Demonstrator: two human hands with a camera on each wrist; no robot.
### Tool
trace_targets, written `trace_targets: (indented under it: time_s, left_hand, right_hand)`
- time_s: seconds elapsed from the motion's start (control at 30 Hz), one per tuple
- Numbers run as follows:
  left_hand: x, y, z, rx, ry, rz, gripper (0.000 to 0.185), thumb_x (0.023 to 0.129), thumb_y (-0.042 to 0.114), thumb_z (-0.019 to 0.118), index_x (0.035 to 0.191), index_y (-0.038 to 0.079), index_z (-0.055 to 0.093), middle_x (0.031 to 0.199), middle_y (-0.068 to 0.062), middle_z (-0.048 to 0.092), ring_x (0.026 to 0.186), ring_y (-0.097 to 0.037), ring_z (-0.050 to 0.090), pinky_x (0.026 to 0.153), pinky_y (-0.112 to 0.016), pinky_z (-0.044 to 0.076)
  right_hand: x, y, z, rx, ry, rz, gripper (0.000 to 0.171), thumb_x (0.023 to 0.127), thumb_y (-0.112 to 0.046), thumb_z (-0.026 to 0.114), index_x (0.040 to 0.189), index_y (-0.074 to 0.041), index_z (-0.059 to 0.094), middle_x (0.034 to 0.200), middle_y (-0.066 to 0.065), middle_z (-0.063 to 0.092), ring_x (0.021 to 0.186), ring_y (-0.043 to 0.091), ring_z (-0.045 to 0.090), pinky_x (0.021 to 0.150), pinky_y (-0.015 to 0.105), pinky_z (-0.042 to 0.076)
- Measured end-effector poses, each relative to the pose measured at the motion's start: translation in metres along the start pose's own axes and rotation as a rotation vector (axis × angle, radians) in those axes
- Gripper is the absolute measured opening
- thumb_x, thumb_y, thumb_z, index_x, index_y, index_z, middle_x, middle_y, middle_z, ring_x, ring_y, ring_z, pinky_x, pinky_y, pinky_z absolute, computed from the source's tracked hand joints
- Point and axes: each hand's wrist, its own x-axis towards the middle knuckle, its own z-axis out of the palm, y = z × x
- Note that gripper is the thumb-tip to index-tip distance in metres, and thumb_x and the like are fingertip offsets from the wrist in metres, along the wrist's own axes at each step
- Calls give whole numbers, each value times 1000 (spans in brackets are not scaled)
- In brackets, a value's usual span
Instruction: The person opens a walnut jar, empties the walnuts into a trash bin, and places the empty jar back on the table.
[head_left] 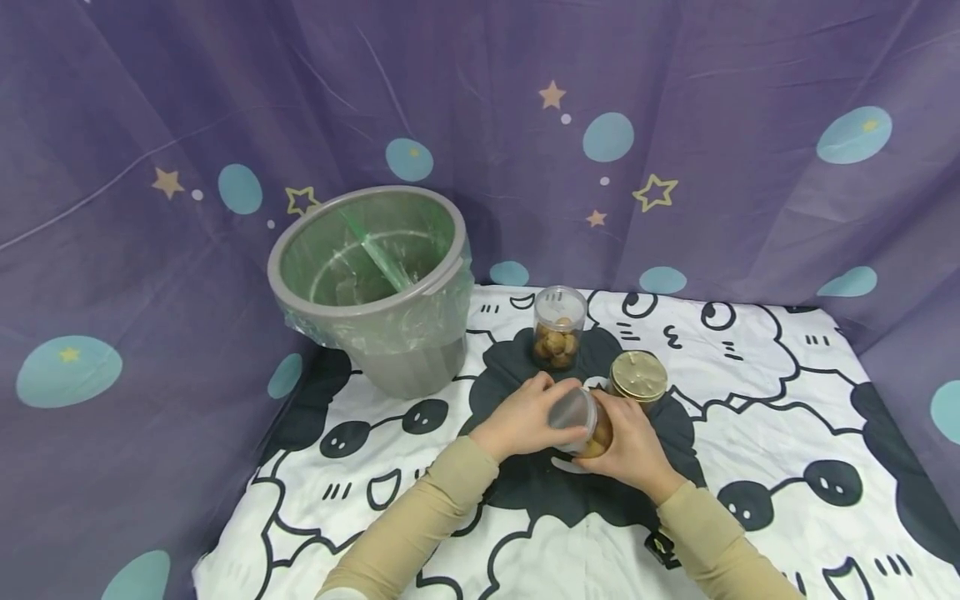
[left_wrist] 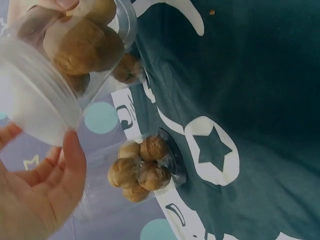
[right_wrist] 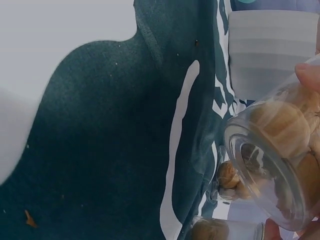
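Observation:
Both hands hold a clear plastic jar of walnuts (head_left: 588, 427), tilted on its side above the cloth. My left hand (head_left: 525, 417) grips its translucent lid (head_left: 567, 408), which the left wrist view shows as a pale cap (left_wrist: 35, 95) with walnuts (left_wrist: 82, 45) behind it. My right hand (head_left: 630, 442) wraps the jar's body (right_wrist: 280, 165). A second clear jar of walnuts (head_left: 558, 328) stands upright behind, also seen in the left wrist view (left_wrist: 140, 170). A jar with a gold lid (head_left: 637, 377) stands just right of my hands.
A grey bucket (head_left: 375, 287) lined with a green-tinted plastic bag stands at the back left on the black-and-white cartoon cloth (head_left: 750, 433). A purple star-print curtain (head_left: 675, 125) closes in the back and sides.

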Motion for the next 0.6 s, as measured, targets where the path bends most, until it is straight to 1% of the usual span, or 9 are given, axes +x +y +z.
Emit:
trace_targets:
  time_s: [0.07,0.13,0.23,0.3,0.4,0.5,0.6]
  left_hand:
    - [1,3,2,46,27,-34,62,85,57,60,136,24,47,100,-5,53,80,-14,53,68,-28,50]
    - [2,6,4,88,60,-53,60,85,58,58,133,23,50,97,-5,55,77,-15,55,65,-28,51]
    - [2,10,5,111,84,-69,59,87,58,56,132,20,51,97,-6,55,79,-16,56,65,-30,52]
    - [3,12,6,98,84,-77,61,88,58,55,134,18,49,103,-8,54,85,-19,57,69,-32,53]
    - [2,12,6,46,61,-79,65,90,57,53,140,16,42,122,-13,49,103,-25,56,78,-37,53]
    - [0,10,5,5,26,-49,69,90,55,53,145,18,34,142,-14,35,121,-30,48,87,-41,51]
    - [-2,7,4,-3,11,6,74,89,55,55,148,20,28,151,-13,22,131,-31,39,90,-42,51]
  right_hand:
    - [0,1,0,0,-4,5,102,46,-37,93,131,-3,47,118,16,60,104,31,53,83,48,48]
    - [0,1,0,-2,-7,11,102,47,-37,93,131,-3,47,118,16,60,104,32,53,83,49,48]
    - [-1,1,-1,-1,-12,25,101,47,-37,93,131,-3,47,118,16,59,105,32,52,85,50,47]
    - [-1,2,-1,-1,-13,32,101,47,-37,93,130,-3,48,119,16,59,106,33,52,85,50,47]
    - [-1,2,-1,1,-12,31,100,47,-37,93,130,-4,48,119,15,59,106,33,53,86,50,47]
    - [0,2,-2,4,-8,25,100,47,-37,93,130,-4,48,119,15,60,106,33,53,86,50,47]
    - [0,2,-3,11,-1,23,101,46,-36,93,130,-4,48,118,16,60,106,34,53,86,50,46]
